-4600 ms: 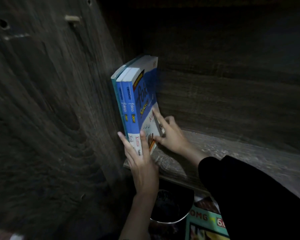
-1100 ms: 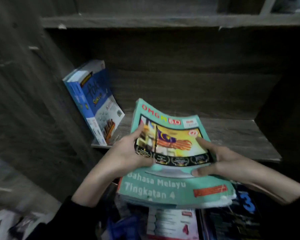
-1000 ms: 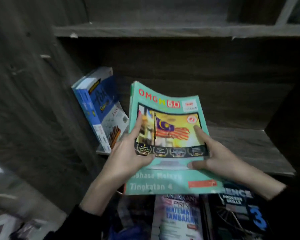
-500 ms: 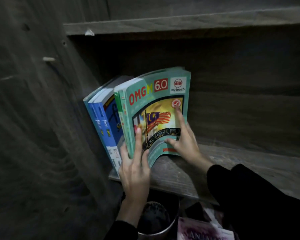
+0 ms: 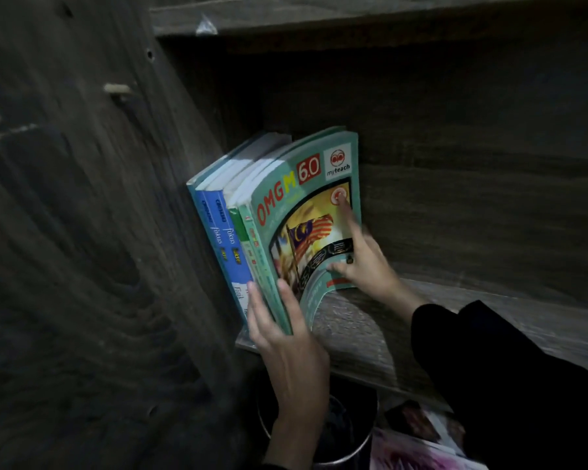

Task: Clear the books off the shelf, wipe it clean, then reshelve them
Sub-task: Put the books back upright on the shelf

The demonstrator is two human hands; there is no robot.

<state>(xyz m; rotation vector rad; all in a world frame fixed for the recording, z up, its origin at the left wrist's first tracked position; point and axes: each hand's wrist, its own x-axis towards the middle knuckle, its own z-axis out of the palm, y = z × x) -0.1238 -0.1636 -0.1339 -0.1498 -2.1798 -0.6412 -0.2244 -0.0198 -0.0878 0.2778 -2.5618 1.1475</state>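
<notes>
Since half a second ago the teal soft-cover workbook [image 5: 286, 198] has closed up against the blue paperback textbooks [image 5: 224, 232], and the left hand [image 5: 292, 340] has slid lower on the spines. Left of that hand stands the dark wood-grain side panel [image 5: 116, 266], with the blue textbooks leaning on it. The left hand's fingers lie straight along the bottoms of the spines, straddling the teal one and pressing rather than gripping. To its right, the right hand [image 5: 367, 269] is spread flat on the teal cover, forefinger pointing up. Beyond it the grey wooden shelf board [image 5: 489, 317] runs bare. Below the hands sit a round metal bin [image 5: 353, 435] and loose books [image 5: 421, 442]. The workbook bows and its lower corner curls out. If the right hand lifts too soon, I judge it could slump rightward or slip off the front edge.
</notes>
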